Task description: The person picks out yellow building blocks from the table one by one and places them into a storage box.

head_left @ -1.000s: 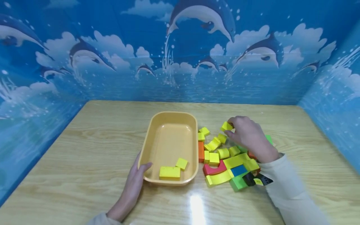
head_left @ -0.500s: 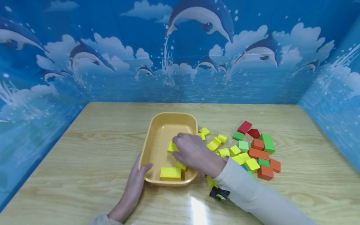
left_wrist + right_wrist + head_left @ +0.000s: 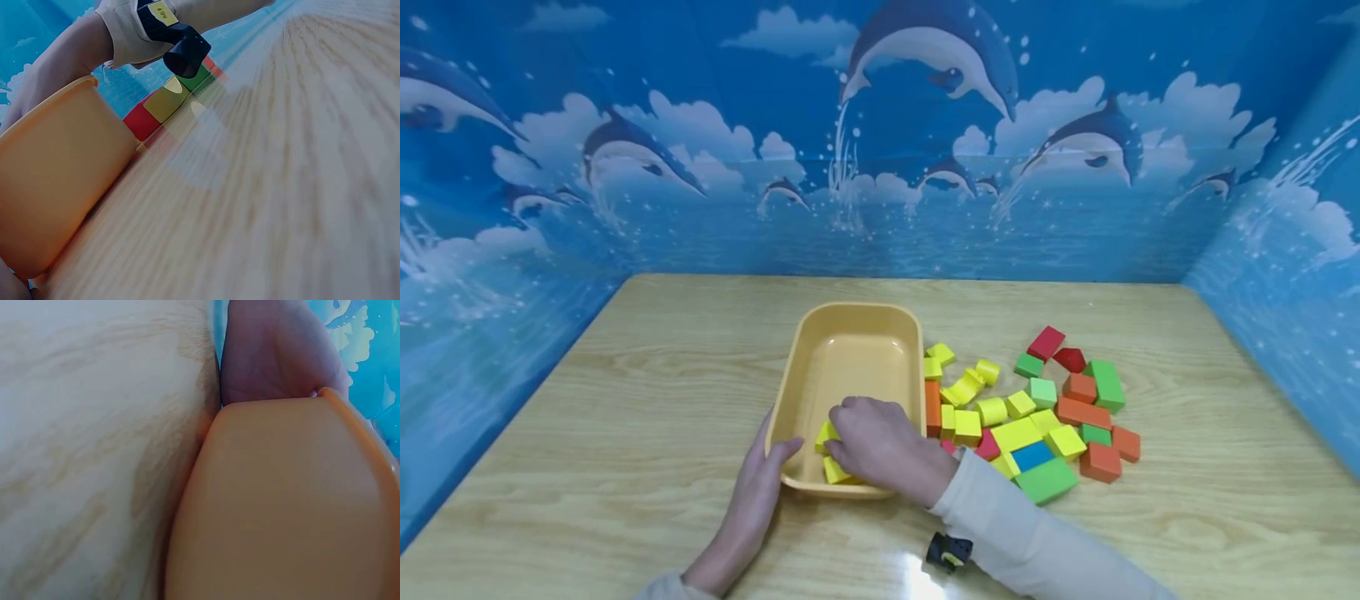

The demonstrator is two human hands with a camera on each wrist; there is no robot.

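A tan plastic tray [image 3: 861, 358] stands on the table in the head view. My left hand [image 3: 751, 496] grips its near left side, thumb over the rim and the other fingers outside. Inside the near end, my right hand [image 3: 880, 442] pinches a yellow block [image 3: 825, 435]. A second yellow block [image 3: 836, 471] shows below it on the tray floor; my right hand hides the rest there. The left wrist view has the tray wall [image 3: 62, 169] with my right wrist [image 3: 81, 44] reaching over it. In the right wrist view, my left palm [image 3: 275, 356] lies against the tray.
Right of the tray lie several yellow blocks [image 3: 1015, 434], with an orange block [image 3: 932, 408] close to its side. Farther right are green blocks [image 3: 1047, 481], red ones [image 3: 1046, 342], orange ones [image 3: 1083, 413] and a blue one [image 3: 1032, 456]. A dolphin-print backdrop [image 3: 880, 225] surrounds the table.
My right hand has carried a yellow block from the pile leftward into the tray, then toward its near end. My left hand stays on the tray's side.
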